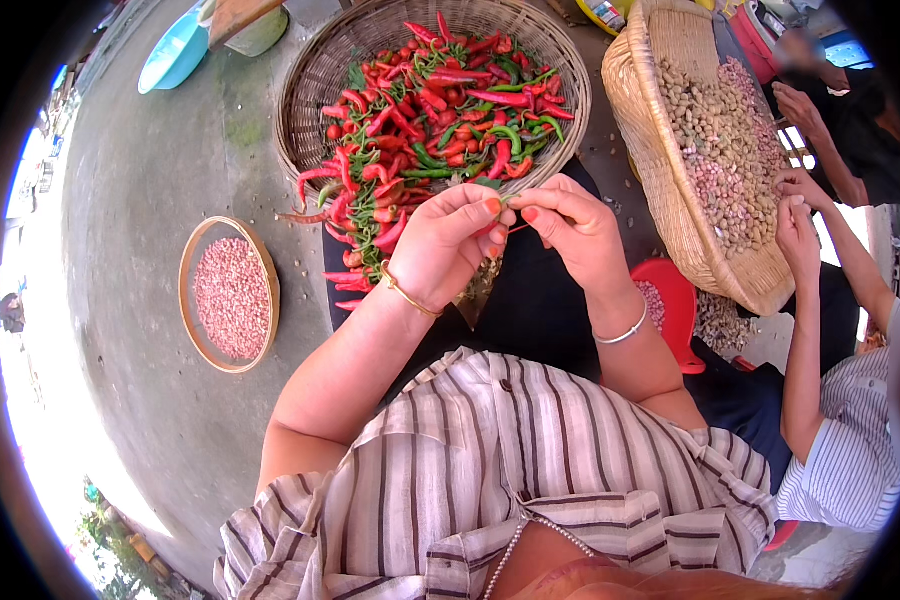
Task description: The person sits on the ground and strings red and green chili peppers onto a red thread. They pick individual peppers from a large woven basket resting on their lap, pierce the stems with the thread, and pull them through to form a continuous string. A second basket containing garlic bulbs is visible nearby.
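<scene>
Both my hands meet at the near rim of a round wicker basket (300, 97) heaped with red and some green chili peppers (450, 112). Between the fingertips of my left hand (461, 225) and my right hand (570, 217) is a small green stem; a thin red piece, perhaps a chili pepper, shows by my right fingers. A dense string of red chili peppers with green stems (367, 210) hangs over the basket's rim beside my left hand and runs down onto my dark-clothed lap. My left wrist bears a gold-coloured bangle, my right a silver-coloured one.
On the floor at the left sits a round sieve (272, 300) of pink peanut kernels. A long woven basket (667, 172) of peanuts stands right, near a red plastic container (679, 307) with kernels. Two people sit at the right, hands near that basket. A blue basin (176, 56) is upper left.
</scene>
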Tool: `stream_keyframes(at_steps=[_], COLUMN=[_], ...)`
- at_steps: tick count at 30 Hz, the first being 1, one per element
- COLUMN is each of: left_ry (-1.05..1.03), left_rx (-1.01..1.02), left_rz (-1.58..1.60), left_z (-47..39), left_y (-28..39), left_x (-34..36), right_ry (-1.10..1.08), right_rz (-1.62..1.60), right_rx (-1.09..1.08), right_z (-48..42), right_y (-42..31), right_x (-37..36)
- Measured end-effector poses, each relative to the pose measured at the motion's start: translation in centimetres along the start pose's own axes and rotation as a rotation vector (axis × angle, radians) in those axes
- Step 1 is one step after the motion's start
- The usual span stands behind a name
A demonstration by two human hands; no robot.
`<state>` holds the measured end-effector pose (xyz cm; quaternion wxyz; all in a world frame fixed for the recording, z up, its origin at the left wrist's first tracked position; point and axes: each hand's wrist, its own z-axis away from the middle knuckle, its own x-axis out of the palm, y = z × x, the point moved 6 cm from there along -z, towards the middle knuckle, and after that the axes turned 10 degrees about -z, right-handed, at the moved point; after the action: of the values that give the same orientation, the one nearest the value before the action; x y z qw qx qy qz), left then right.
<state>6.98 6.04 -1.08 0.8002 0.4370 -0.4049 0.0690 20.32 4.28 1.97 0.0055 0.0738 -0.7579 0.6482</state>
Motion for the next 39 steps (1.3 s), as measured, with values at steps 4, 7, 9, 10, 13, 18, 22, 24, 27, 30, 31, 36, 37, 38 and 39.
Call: stream_keyframes(at_steps=[4,7,9,10,13,18,22,24,27,30,31,36,37,38,39], left_ry=[-0.014,-0.004,-0.006,-0.012,-0.014,-0.016,-0.011,-0.011,-0.016,-0.025,-0.026,-0.03,-0.029,-0.028,-0.027], left_rx=[0.003,0.009,0.019,0.027,0.035,0.043,0.036,0.035,0.041,0.046,0.043,0.035,0.031,0.027,0.023], left_rz=[0.003,0.007,0.002,-0.006,-0.026,-0.047,-0.021,-0.012,-0.012,-0.018,-0.018,-0.024,-0.025,-0.025,-0.03], left_z=[0.0,0.03,0.04,0.02,-0.04,-0.01,0.11,0.16,0.16,0.13,0.13,0.2,0.23,0.26,0.28], left_y=[-0.04,0.08,0.15,0.16,0.09,0.21,0.33,0.3,0.16,0.04,0.01,0.01,0.0,-0.01,-0.02], left_x=[-0.02,0.11,0.13,0.09,-0.08,0.01,0.11,0.1,0.0,-0.06,-0.07,-0.05,-0.04,-0.05,-0.06], right_ry=[-0.004,-0.006,-0.008,-0.007,0.0,0.006,-0.01,-0.016,-0.012,-0.002,-0.002,-0.025,-0.031,-0.036,-0.035], right_rz=[-0.005,-0.002,-0.003,-0.007,-0.005,-0.019,-0.003,-0.006,-0.036,-0.069,-0.07,-0.054,-0.051,-0.048,-0.047], right_rx=[0.002,0.014,0.021,0.023,0.036,0.028,0.024,0.025,0.042,0.064,0.065,0.047,0.038,0.029,0.027], right_z=[0.01,-0.02,-0.03,-0.02,-0.01,0.03,0.03,0.06,0.15,0.18,0.2,0.12,0.09,0.06,0.03], right_y=[-0.01,-0.1,-0.21,-0.25,-0.25,-0.18,-0.33,-0.32,-0.15,-0.06,-0.02,-0.09,-0.14,-0.17,-0.13], right_x=[0.03,0.11,0.18,0.21,0.22,0.26,0.35,0.39,0.39,0.41,0.38,0.24,0.23,0.22,0.17])
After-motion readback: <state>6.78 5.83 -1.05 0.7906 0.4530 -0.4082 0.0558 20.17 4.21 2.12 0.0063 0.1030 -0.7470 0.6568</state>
